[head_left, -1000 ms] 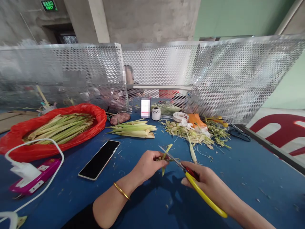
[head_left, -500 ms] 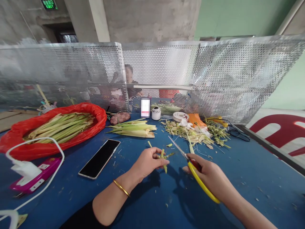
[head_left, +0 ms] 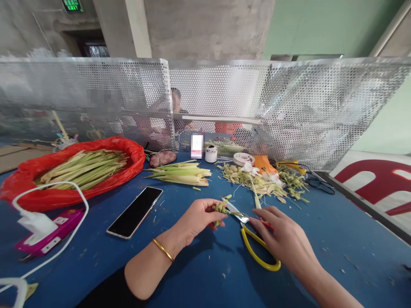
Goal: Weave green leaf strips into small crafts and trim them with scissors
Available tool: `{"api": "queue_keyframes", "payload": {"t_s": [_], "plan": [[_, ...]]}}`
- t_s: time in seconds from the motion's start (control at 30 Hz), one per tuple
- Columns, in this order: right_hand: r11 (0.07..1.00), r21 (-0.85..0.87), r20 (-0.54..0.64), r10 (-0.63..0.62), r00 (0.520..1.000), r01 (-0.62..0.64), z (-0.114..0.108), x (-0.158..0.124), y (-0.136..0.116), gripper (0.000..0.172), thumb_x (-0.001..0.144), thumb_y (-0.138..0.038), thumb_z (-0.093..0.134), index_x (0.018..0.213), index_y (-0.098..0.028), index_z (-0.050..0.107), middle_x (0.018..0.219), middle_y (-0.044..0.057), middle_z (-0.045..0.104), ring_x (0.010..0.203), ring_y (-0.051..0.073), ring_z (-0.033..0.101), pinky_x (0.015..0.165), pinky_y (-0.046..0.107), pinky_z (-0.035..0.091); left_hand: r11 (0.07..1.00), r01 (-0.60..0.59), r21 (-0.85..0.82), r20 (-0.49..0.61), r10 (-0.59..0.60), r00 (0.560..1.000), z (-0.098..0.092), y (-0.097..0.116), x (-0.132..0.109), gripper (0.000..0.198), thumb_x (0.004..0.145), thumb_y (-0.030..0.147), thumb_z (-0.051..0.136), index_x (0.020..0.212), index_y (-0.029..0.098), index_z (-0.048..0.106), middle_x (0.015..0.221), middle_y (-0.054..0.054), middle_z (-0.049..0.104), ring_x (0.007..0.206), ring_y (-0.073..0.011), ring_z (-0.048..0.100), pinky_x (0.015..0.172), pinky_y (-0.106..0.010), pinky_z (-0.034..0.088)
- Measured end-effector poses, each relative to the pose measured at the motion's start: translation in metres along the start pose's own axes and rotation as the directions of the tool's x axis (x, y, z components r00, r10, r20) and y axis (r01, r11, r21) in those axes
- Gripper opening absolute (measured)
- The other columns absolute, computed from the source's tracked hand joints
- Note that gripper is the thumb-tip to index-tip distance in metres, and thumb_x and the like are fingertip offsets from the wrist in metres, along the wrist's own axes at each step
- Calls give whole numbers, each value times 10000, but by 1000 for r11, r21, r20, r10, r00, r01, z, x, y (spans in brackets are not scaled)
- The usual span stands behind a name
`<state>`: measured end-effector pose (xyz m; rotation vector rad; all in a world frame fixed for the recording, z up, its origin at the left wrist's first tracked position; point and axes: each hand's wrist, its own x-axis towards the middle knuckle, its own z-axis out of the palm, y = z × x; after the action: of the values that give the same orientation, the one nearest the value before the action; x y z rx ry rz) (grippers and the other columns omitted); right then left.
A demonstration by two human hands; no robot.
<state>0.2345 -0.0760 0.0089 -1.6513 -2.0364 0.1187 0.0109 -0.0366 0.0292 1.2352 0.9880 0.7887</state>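
My left hand (head_left: 205, 216) pinches a small knotted piece of green plant leaf (head_left: 221, 208) between thumb and fingers. A thin tail of it points right, across the scissors' blades. My right hand (head_left: 278, 233) is on a pair of scissors (head_left: 257, 256) with yellow handles and some red on the inside. One handle loop swings out below the hand; the other is mostly hidden by the fingers. The blades reach left, close to the leaf piece. Beyond my hands lies a bundle of pale green leaf stalks (head_left: 180, 173).
A red plastic bag (head_left: 135, 160) of leaf strips sits at left. Nearer are a black phone (head_left: 135, 212) and a purple power strip (head_left: 61, 224) with a white charger. Leaf scraps (head_left: 244, 177), a tape roll (head_left: 243, 159) and a white jar (head_left: 211, 154) stand before the perforated metal screen (head_left: 218, 85).
The scissors have turned in my right hand, their yellow loop swinging out to the left. The blades now meet the leaf piece, which my left hand has turned.
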Motion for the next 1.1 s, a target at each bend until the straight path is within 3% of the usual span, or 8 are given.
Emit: {"api": "queue_keyframes", "payload": {"t_s": [0.1,0.3,0.43,0.53,0.67,0.87,0.97,1.1], "plan": [[970,241,-92,11,996,12,0,0,-5,295,882,-450,500,1031,-251,659,1043,62,666,895,204,635,735,270,476,996,-2,92,2,2,1000,7,-5,-1,396,668,236,704,1039,127,618,699,-11,633,577,-125,606,460,-195,396],[926,369,66,-115,991,83,16,-1,-20,242,874,-392,535,786,-237,698,764,30,706,765,207,632,783,320,442,986,11,165,54,-20,998,20,-15,-4,620,639,249,723,1209,145,503,726,-6,653,573,-143,618,463,-208,401],[891,454,57,2,998,-28,17,-2,-21,303,874,-375,510,680,-207,671,671,14,677,662,174,605,663,266,437,997,80,-22,63,-78,995,20,-10,-5,511,729,501,638,1068,123,584,815,-57,669,659,-154,645,553,-231,438],[877,472,43,77,996,-88,14,-2,-20,306,863,-395,518,668,-195,644,655,13,659,645,171,591,608,246,424,995,93,-43,12,-93,996,19,-8,-4,517,738,606,575,878,114,646,785,-55,656,685,-160,647,580,-234,422],[882,470,10,35,999,-35,14,-3,-23,295,868,-390,519,677,-203,644,672,14,658,660,168,587,639,246,424,999,41,-2,-36,-41,998,23,-13,-4,423,642,514,715,770,113,668,681,-29,646,641,-133,589,588,-234,404],[850,527,3,12,1000,-12,17,-5,-26,299,869,-383,520,654,-203,624,659,14,635,651,160,567,643,247,421,992,16,-121,-72,-25,997,29,-16,-4,358,590,446,775,633,119,634,570,-15,622,536,-96,507,586,-242,411],[799,593,41,93,995,-99,15,-4,-24,275,838,-421,549,733,-193,659,683,18,630,649,160,548,600,243,413,994,-11,-110,-86,2,996,29,-15,-4,349,574,430,789,640,121,642,575,-9,622,546,-103,519,585,-241,423],[629,729,126,263,957,-269,13,-2,-23,346,767,-500,614,730,-158,650,616,4,573,575,135,484,529,234,385,998,-58,18,-96,59,994,29,-15,-4,315,599,410,772,659,122,659,605,-17,631,603,-133,561,617,-256,451]]}}
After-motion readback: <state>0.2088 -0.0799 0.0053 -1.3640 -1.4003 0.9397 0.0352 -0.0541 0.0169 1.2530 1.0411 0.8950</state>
